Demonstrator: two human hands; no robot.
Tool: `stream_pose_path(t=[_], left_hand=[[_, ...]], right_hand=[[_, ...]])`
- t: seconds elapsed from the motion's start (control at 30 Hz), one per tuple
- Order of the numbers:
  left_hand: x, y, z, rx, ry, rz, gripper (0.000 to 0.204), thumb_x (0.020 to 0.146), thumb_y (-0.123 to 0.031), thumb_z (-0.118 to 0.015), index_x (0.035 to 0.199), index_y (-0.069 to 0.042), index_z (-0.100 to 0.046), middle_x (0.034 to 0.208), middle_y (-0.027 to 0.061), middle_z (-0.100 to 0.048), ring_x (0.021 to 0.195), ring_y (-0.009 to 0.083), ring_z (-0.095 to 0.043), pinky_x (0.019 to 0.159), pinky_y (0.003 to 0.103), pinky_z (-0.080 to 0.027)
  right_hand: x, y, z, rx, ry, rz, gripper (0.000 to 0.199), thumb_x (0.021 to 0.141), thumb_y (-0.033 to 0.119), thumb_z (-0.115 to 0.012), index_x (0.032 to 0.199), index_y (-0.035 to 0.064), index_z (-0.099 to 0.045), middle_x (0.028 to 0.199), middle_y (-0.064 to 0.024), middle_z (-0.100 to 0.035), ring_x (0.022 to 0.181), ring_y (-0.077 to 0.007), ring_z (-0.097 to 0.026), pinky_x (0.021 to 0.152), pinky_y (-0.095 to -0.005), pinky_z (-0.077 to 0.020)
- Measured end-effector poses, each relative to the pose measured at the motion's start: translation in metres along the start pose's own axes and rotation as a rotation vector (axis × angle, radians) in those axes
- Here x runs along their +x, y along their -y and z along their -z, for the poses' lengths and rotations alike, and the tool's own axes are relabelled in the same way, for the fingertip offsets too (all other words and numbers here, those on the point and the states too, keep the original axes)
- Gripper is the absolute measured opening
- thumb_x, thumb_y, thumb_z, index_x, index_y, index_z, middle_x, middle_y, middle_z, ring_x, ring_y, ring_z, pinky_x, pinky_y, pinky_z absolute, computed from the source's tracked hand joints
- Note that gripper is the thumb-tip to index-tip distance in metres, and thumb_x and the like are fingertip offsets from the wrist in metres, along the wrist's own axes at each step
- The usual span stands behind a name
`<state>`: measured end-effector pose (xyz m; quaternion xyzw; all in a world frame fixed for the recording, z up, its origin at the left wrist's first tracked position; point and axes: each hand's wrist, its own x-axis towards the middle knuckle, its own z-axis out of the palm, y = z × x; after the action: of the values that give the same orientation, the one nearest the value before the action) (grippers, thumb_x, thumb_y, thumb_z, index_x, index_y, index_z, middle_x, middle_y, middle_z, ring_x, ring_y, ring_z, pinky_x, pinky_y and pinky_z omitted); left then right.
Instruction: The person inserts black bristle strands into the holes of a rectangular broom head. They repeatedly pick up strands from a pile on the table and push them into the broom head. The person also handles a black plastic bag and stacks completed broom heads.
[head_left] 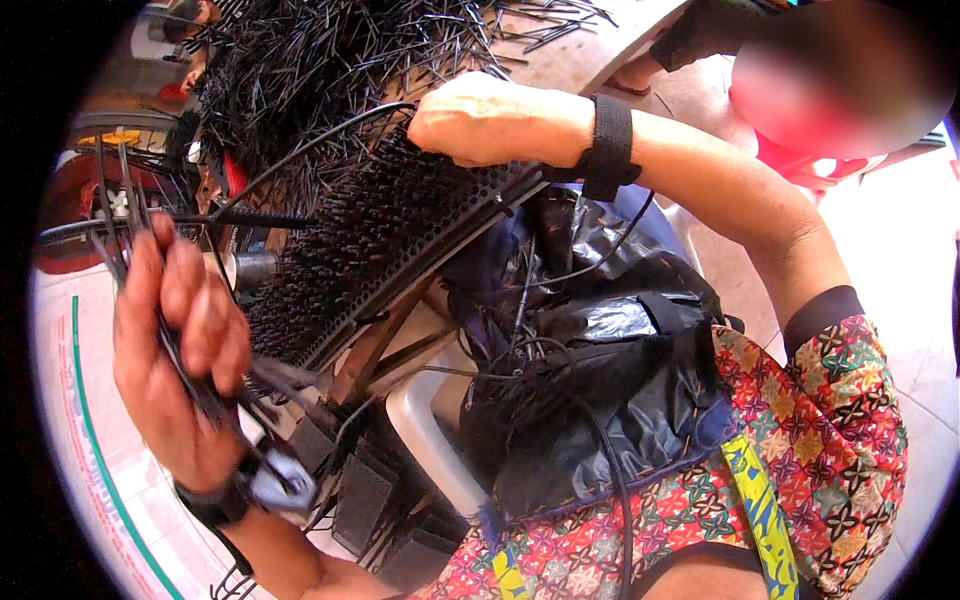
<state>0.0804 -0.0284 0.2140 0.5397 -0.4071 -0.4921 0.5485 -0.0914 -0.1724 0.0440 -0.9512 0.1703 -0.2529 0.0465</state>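
Note:
My left hand (185, 345), smeared by motion, is closed around several thin black strips (122, 205) at the left. Their ends stick out above the fingers and below the palm. A blurred grey piece (285, 485) sits beside my left wrist; I cannot tell what it is. My right hand (480, 120) forms a fist, knuckles up, above a dense rack of upright black pegs (370, 215). A thin black cord (315, 150) curves from the left up to its fingers. The fist hides anything inside it.
A large heap of loose black strips (310, 70) lies behind the rack. Black plastic sheeting (600, 400) with cables across it covers my lap. Beside it is a white chair edge (430, 430); dark flat blocks (365, 500) stand below. Another person in red (800, 165) is at the upper right.

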Motion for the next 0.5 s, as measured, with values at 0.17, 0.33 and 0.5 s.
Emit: stream_pose_path(t=[0.17, 0.33, 0.5], left_hand=[[-0.044, 0.032, 0.006, -0.034, -0.095, 0.128, 0.017, 0.091, -0.022, -0.044, 0.097, -0.005, -0.046, 0.057, -0.0026, -0.038, 0.036, 0.0045, -0.032, 0.028, 0.019, -0.025], [-0.046, 0.105, -0.004, -0.049, 0.04, 0.376, 0.012, 0.088, -0.016, -0.05, 0.094, -0.006, -0.047, 0.061, 0.0013, -0.043, 0.044, 0.0084, -0.038, 0.037, 0.022, -0.03], [-0.018, 0.173, -0.02, -0.143, 0.224, 0.357, 0.012, 0.088, -0.018, -0.05, 0.094, -0.007, -0.047, 0.062, 0.0011, -0.042, 0.045, 0.0089, -0.038, 0.039, 0.022, -0.03]], right_hand=[[-0.023, -0.005, -0.001, 0.063, -0.251, 0.063, 0.014, 0.065, 0.009, -0.06, 0.069, -0.0004, -0.052, 0.065, -0.0161, -0.053, 0.064, -0.0364, -0.055, 0.054, -0.041, -0.0431], [-0.044, 0.035, 0.016, 0.542, -0.15, -0.326, 0.026, 0.074, 0.022, -0.066, 0.087, -0.0001, -0.06, 0.064, -0.0141, -0.058, 0.053, -0.0207, -0.056, 0.05, -0.0301, -0.0436], [-0.063, 0.063, 0.014, 1.19, -0.058, -0.689, 0.032, 0.08, 0.021, -0.064, 0.101, -0.003, -0.056, 0.071, -0.0026, -0.059, 0.061, -0.006, -0.054, 0.053, -0.0199, -0.0445]])
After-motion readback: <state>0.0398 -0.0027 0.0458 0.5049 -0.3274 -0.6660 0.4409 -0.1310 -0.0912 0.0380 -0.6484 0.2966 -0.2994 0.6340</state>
